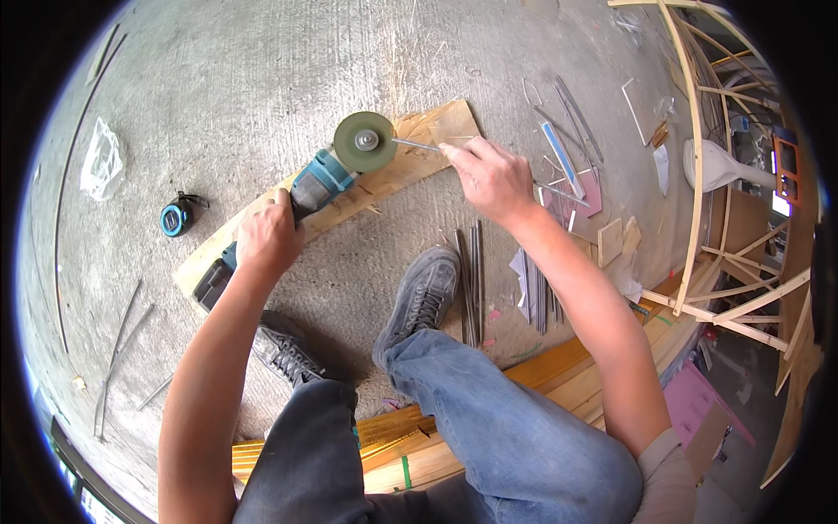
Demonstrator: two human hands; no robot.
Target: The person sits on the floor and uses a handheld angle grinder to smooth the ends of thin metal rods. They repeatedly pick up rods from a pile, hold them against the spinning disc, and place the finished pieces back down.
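Note:
My left hand [267, 234] is closed around the body of a blue and black angle grinder [321, 182], which lies along a wooden board [410, 166] on the floor. The grinder's round green disc [365, 141] faces up at its far end. In my right hand [491, 179], fingers pinched, is a thin metal rod [415, 144]. The rod's tip points left and meets or nearly meets the disc's right edge. Faint streaks, perhaps sparks, show beyond the disc. Whether the disc spins I cannot tell.
A blue tape measure [176, 217] and a clear plastic bag [103, 162] lie to the left. Dark metal rods [470, 284] sit beside my right shoe [428, 284]. Further right are a blue-white strip [561, 157], scraps and a wooden lattice frame [694, 175]. Planks [559, 371] lie under my legs.

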